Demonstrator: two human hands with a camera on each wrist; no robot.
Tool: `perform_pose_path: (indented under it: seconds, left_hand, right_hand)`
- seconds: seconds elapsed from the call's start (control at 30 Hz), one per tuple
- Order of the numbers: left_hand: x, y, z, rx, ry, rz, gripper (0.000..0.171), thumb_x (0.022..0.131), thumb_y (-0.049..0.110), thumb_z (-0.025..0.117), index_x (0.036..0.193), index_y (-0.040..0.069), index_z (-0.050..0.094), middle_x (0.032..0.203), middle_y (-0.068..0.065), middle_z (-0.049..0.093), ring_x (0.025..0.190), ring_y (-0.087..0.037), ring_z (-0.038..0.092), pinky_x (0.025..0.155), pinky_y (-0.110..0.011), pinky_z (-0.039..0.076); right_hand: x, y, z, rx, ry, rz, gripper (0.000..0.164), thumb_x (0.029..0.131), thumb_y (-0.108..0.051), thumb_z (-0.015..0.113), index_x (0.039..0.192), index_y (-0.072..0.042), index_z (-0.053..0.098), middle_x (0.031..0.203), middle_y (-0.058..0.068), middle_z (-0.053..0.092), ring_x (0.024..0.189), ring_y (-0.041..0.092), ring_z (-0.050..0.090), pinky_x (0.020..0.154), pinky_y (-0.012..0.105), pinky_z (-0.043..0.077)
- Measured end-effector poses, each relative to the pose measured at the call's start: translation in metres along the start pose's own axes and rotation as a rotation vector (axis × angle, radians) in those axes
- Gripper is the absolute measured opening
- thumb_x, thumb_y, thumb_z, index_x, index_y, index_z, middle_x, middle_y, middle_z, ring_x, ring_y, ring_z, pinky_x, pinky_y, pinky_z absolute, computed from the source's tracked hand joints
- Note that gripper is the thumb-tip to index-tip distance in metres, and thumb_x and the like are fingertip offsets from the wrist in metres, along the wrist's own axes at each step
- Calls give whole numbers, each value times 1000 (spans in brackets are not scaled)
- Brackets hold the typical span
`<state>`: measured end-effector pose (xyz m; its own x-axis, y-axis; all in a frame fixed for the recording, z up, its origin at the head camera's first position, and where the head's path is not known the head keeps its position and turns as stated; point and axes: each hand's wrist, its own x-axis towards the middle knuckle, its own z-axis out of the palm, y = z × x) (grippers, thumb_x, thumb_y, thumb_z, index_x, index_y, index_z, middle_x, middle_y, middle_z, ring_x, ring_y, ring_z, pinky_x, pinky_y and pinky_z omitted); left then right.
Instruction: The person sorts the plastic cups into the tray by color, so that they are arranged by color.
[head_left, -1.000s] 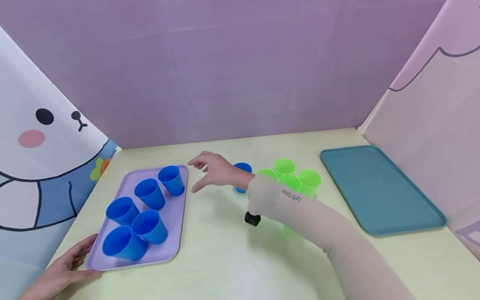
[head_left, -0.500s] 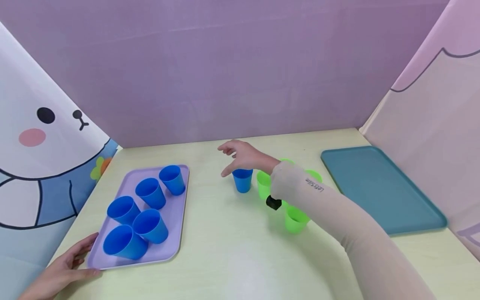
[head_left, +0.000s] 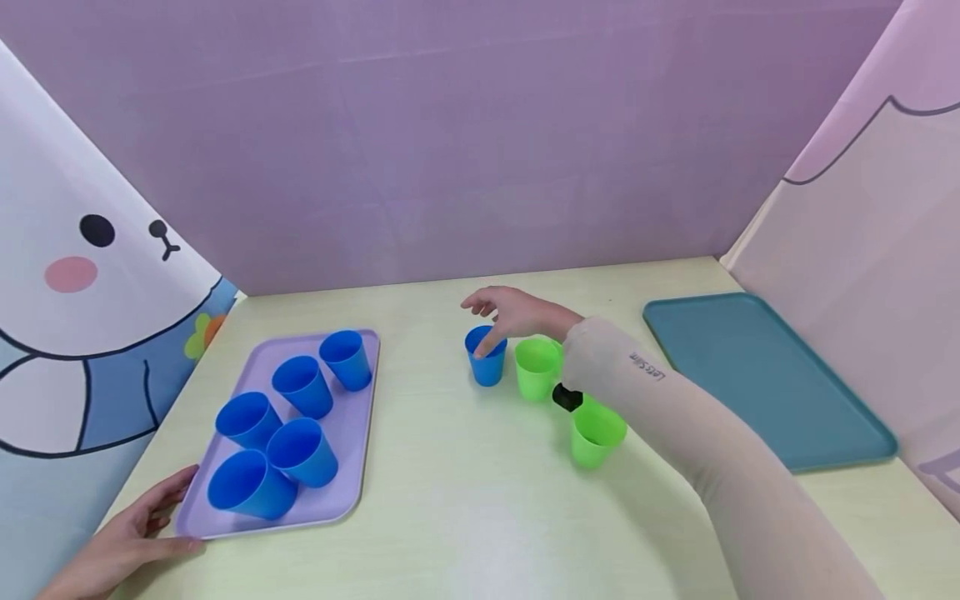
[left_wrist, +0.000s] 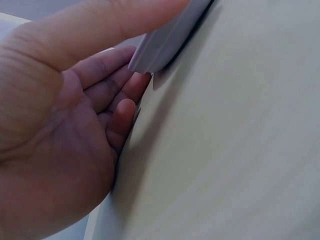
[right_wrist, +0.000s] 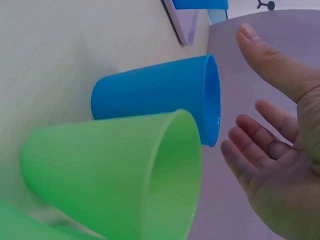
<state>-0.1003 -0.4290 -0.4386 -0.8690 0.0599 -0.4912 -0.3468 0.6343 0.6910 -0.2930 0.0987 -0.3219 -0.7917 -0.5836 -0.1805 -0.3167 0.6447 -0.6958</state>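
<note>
My left hand (head_left: 123, 537) holds the near left corner of a lilac tray (head_left: 348, 467); the left wrist view shows the thumb along the tray's edge (left_wrist: 162, 47) and fingers at its other side. Several blue cups (head_left: 300, 387) stand upright on that tray. My right hand (head_left: 517, 312) hovers over a lone blue cup (head_left: 489, 371) on the table, thumb and fingers spread, its thumb overlapping the rim in the head view. In the right wrist view the hand (right_wrist: 280, 150) is apart from the blue cup's mouth (right_wrist: 155, 90) and holds nothing.
Green cups (head_left: 536, 371) stand close to the right of the lone blue cup, partly hidden by my right sleeve (head_left: 645, 392). A teal tray (head_left: 772, 383) lies at the right of the table. Purple cloth (head_left: 480, 150) walls off the back.
My right hand has moved right from beside the lilac tray to above the lone blue cup, its thumb lowering to the rim. The left hand stays at the tray corner.
</note>
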Motion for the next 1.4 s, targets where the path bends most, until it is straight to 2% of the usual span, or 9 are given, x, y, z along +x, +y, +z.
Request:
perform_pose_path:
  seconds: [0.37, 0.5, 0.67, 0.97, 1.13, 1.4]
  left_hand:
    - [-2, 5, 1, 21, -5, 5, 105, 93, 29, 72, 154, -8, -4, 155, -40, 4, 135, -57, 18, 107, -70, 27]
    - [-1, 5, 0, 5, -10, -4, 107, 92, 30, 73, 155, -6, -5, 155, -39, 4, 136, -57, 17, 108, -69, 26]
    - [1, 3, 2, 28, -2, -20, 110, 90, 35, 75, 154, -8, -4, 155, -39, 5, 134, -57, 21, 106, -69, 30]
    - [2, 3, 1, 29, 3, -33, 111, 90, 36, 75, 154, -8, -5, 155, -39, 5, 135, -57, 19, 106, -70, 29]
    - [-1, 5, 4, 28, 10, -51, 113, 89, 37, 75, 155, -6, -6, 157, -37, 4, 134, -57, 22, 104, -69, 33]
    - [-1, 5, 3, 24, 11, -50, 112, 90, 37, 74, 154, -7, -6, 157, -37, 5, 134, -57, 23, 105, -68, 33]
  right_hand:
    - [-1, 10, -1, -54, -92, 47, 77, 75, -12, 88, 143, -7, 51, 133, 8, 55, 125, 24, 48, 105, 39, 43]
    - [-2, 11, -1, -50, -85, 51, 72, 74, -8, 86, 139, -5, 55, 130, 9, 56, 123, 26, 50, 104, 38, 44]
    - [-2, 12, 0, -61, -73, 45, 66, 74, -6, 85, 134, -4, 58, 127, 11, 58, 120, 26, 52, 101, 37, 46]
    - [0, 10, -2, -117, -52, 20, 64, 75, -11, 86, 132, -3, 59, 127, 11, 58, 120, 27, 53, 102, 37, 46]
    - [0, 3, -4, -126, -51, 7, 64, 76, -13, 87, 133, -4, 59, 127, 10, 58, 119, 27, 53, 101, 38, 46]
    - [5, -12, -1, -105, -40, -29, 62, 77, -16, 87, 133, -6, 61, 125, 7, 60, 118, 25, 53, 97, 37, 49]
